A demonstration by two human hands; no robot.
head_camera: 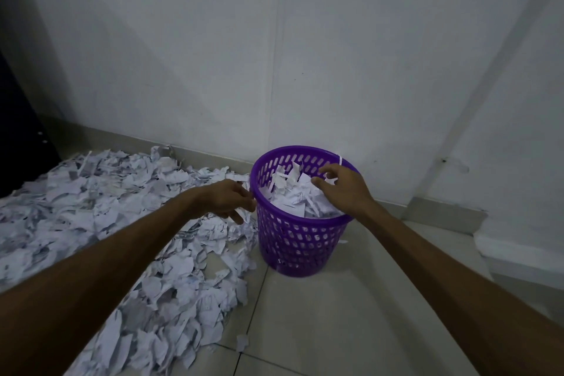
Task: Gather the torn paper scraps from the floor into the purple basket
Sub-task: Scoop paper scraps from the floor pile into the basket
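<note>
Torn paper scraps [100, 223] blanket the tiled floor [335, 330] to my left, the heap reaching right up to the purple basket [293, 241], already heaped to the rim with white pieces. My right hand [341, 189] hovers over its mouth, fingers spread and relaxed, holding nothing. My left hand [227, 200] sits at the near-left rim, fingers loosely curled; a grip I cannot confirm. The scraps look feather-light, limp and prone to scatter: best scooped in two-handed bunches from beneath.
</note>
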